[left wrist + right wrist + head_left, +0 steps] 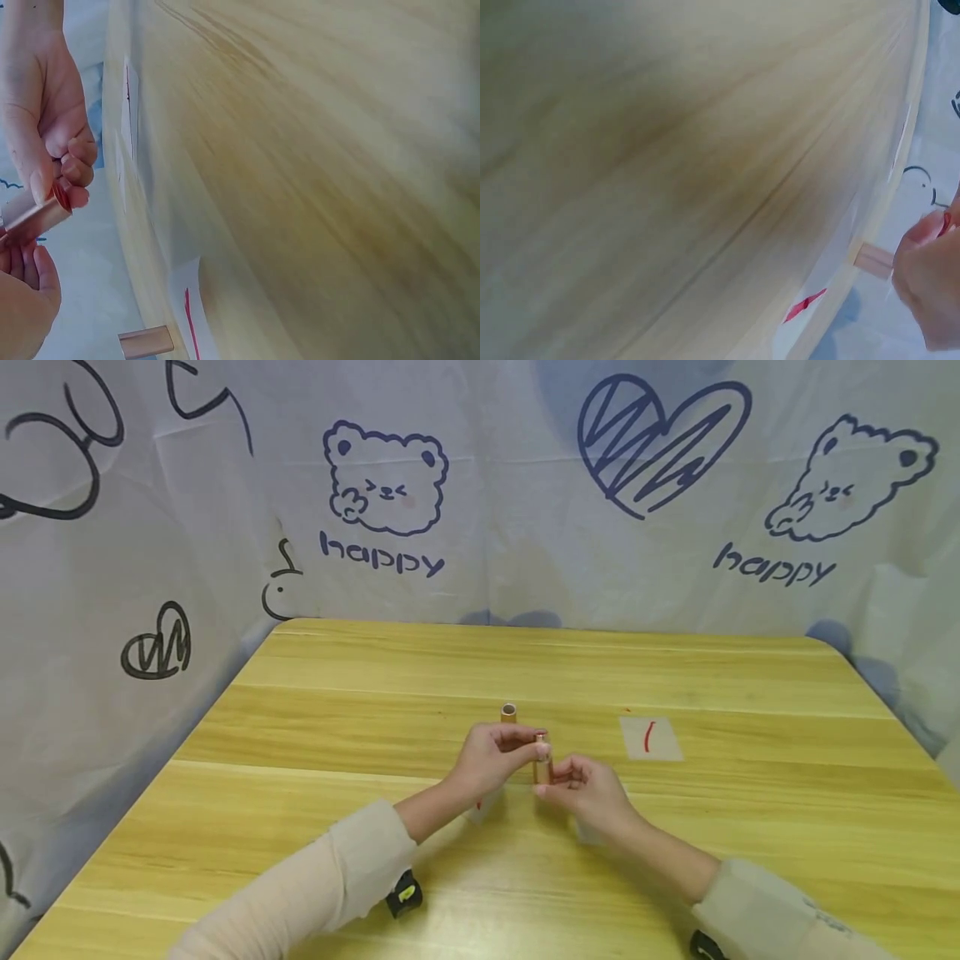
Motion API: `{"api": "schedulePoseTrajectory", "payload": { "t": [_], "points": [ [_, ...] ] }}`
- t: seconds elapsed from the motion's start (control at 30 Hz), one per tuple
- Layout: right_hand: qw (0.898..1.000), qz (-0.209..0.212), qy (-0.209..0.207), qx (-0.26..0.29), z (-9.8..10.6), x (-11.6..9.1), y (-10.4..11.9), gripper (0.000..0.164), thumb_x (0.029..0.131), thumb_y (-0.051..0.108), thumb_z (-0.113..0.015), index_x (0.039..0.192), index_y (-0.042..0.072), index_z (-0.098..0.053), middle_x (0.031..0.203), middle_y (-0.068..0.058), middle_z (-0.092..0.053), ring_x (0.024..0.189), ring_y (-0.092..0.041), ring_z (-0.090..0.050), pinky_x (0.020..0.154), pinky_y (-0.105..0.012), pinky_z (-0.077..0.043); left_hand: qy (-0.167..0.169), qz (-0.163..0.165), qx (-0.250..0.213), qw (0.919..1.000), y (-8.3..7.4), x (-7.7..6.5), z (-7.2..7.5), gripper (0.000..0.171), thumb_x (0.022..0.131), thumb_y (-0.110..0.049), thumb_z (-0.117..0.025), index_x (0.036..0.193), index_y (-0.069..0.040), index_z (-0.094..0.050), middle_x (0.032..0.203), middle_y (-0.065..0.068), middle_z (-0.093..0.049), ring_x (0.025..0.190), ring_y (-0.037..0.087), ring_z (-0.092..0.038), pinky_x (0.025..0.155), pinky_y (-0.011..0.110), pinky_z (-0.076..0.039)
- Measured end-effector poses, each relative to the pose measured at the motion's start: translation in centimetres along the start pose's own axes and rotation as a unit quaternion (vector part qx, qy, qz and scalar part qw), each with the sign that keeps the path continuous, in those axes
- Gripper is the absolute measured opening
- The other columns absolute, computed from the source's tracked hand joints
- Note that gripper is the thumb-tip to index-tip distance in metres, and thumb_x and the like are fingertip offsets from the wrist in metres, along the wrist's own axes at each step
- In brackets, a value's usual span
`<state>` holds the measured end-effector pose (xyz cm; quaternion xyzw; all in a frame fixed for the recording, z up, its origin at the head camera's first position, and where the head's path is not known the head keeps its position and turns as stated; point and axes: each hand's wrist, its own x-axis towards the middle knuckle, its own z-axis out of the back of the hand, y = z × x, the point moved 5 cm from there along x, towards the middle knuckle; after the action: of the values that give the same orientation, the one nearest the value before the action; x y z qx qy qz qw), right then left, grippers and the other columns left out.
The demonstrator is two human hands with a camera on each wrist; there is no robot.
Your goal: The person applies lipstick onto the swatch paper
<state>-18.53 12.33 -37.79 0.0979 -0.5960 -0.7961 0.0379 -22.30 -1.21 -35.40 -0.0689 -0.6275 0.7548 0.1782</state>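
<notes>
Above the middle of the table (300,827), both hands hold a copper-coloured lipstick (543,770) upright. My left hand (487,762) pinches its narrower upper part between thumb and fingers. Lower down, my right hand (592,795) grips the base. The left wrist view shows the lipstick (41,217) between both hands, with a red bottom end. A matching hollow cap (508,713) stands open end up on the table, behind the left hand and apart from it. In the right wrist view, the right hand (934,289) hides most of the lipstick.
A pale paper square (651,739) with a red stroke lies to the right. Two more papers are partly covered by the hands. Black devices sit at the left wrist (405,893) and right wrist (705,945). A drawn-on white sheet (517,568) hangs behind the table.
</notes>
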Motion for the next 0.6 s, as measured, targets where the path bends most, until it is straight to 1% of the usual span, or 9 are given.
{"api": "schedulePoseTrajectory", "payload": {
  "t": [0.07, 0.13, 0.2, 0.33, 0.5, 0.57, 0.6],
  "points": [
    [1.0, -0.001, -0.015, -0.002, 0.01, -0.09, 0.16, 0.025, 0.081, 0.011, -0.07, 0.096, -0.006, -0.059, 0.091, -0.01, -0.067, 0.078, -0.009, -0.062, 0.07, -0.02, -0.054, -0.003, 0.001, -0.004, 1.0, -0.03, 0.05, -0.01, 0.023, 0.085, -0.007, -0.066, 0.102, 0.008, -0.067, 0.106, 0.021, -0.067, 0.093, 0.027, -0.068, 0.08, 0.026, -0.055],
    [1.0, -0.002, -0.014, 0.002, -0.01, -0.15, 0.26, 0.026, 0.082, 0.012, -0.07, 0.098, -0.006, -0.059, 0.093, -0.011, -0.067, 0.079, -0.009, -0.063, 0.071, -0.02, -0.054, -0.003, -0.001, -0.004, 1.0, -0.13, 0.06, 0.08, 0.023, 0.086, -0.007, -0.065, 0.102, 0.008, -0.066, 0.106, 0.022, -0.067, 0.092, 0.027, -0.068, 0.08, 0.026, -0.055],
    [1.0, -0.001, -0.004, 0.005, 0.02, -0.1, 0.22, 0.028, 0.083, 0.013, -0.068, 0.102, -0.007, -0.059, 0.097, -0.013, -0.067, 0.083, -0.01, -0.063, 0.073, -0.021, -0.054, 0.002, -0.003, -0.005, 1.0, -0.14, 0.09, 0.21, 0.023, 0.086, -0.007, -0.064, 0.103, 0.009, -0.066, 0.106, 0.022, -0.067, 0.092, 0.028, -0.068, 0.08, 0.026, -0.055],
    [0.999, 0.015, 0.041, 0.011, 0.07, 0.1, -0.04, 0.034, 0.088, 0.014, -0.063, 0.112, -0.01, -0.057, 0.106, -0.018, -0.065, 0.088, -0.01, -0.063, 0.078, -0.023, -0.055, 0.023, -0.014, -0.004, 0.9996, -0.01, 0.14, 0.34, 0.023, 0.087, -0.006, -0.063, 0.103, 0.01, -0.066, 0.107, 0.023, -0.066, 0.094, 0.029, -0.067, 0.081, 0.026, -0.055],
    [0.992, 0.039, 0.112, 0.039, -0.11, 0.4, -0.41, 0.04, 0.092, 0.014, -0.057, 0.119, -0.015, -0.052, 0.106, -0.023, -0.064, 0.085, -0.007, -0.061, 0.075, -0.021, -0.054, 0.054, -0.04, 0.003, 0.9977, -0.23, 0.08, 0.19, 0.024, 0.089, -0.007, -0.06, 0.104, 0.011, -0.065, 0.105, 0.025, -0.066, 0.093, 0.028, -0.067, 0.081, 0.026, -0.055],
    [0.989, 0.043, 0.133, 0.049, -0.16, 0.45, -0.53, 0.041, 0.093, 0.013, -0.055, 0.12, -0.017, -0.05, 0.106, -0.024, -0.063, 0.085, -0.007, -0.061, 0.075, -0.021, -0.053, 0.062, -0.042, 0.007, 0.9972, -0.31, 0.03, 0.1, 0.024, 0.09, -0.008, -0.059, 0.105, 0.011, -0.065, 0.104, 0.025, -0.067, 0.093, 0.027, -0.067, 0.081, 0.026, -0.055],
    [0.988, 0.044, 0.137, 0.049, -0.15, 0.47, -0.59, 0.041, 0.093, 0.013, -0.055, 0.12, -0.017, -0.05, 0.106, -0.024, -0.064, 0.085, -0.007, -0.061, 0.075, -0.02, -0.053, 0.064, -0.039, 0.009, 0.9971, -0.32, 0.03, 0.07, 0.025, 0.09, -0.008, -0.058, 0.105, 0.011, -0.064, 0.103, 0.025, -0.067, 0.093, 0.027, -0.067, 0.081, 0.026, -0.055]
  ]
}}
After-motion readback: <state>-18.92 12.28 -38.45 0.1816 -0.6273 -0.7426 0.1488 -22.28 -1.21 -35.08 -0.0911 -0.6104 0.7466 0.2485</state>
